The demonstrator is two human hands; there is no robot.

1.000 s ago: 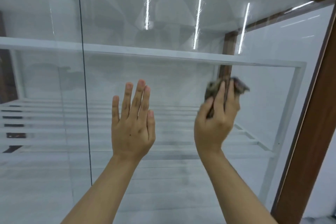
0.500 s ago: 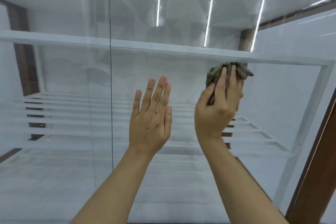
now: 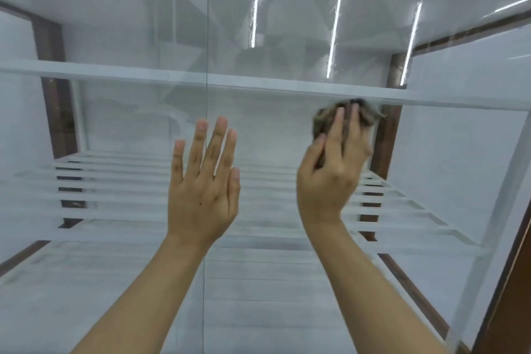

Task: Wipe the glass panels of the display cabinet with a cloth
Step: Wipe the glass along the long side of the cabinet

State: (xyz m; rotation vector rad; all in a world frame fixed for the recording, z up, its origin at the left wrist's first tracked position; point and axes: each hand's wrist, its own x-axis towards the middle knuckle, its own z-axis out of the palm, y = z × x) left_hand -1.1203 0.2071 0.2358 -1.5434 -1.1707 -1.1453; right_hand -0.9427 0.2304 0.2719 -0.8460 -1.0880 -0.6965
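1. While the right hand [image 3: 330, 178] pressed a bunched grey-brown cloth [image 3: 344, 118] to the glass panel [image 3: 287, 23] at about two o'clock from the view's middle, its fingers [image 3: 337, 135] were clenched around the wad, just below the white shelf edge [image 3: 258, 85] seen behind the pane.
2. At about nine o'clock from that hand, the left hand [image 3: 202, 190] lay flat with fingers released and spread, holding nothing; whether the palm touched the glass could not be told.
3. A vertical seam [image 3: 207, 37] between panes ran just above the left hand.
4. Judged from the hazy look of the pane, much wiping remained.
5. To do it well, strokes should overlap, with even pressure from the whole wad.
6. Working toward the brown wooden frame [image 3: 511, 282] at three o'clock, corners deserved extra passes.
7. Bare skin on glass risked fresh smudges.
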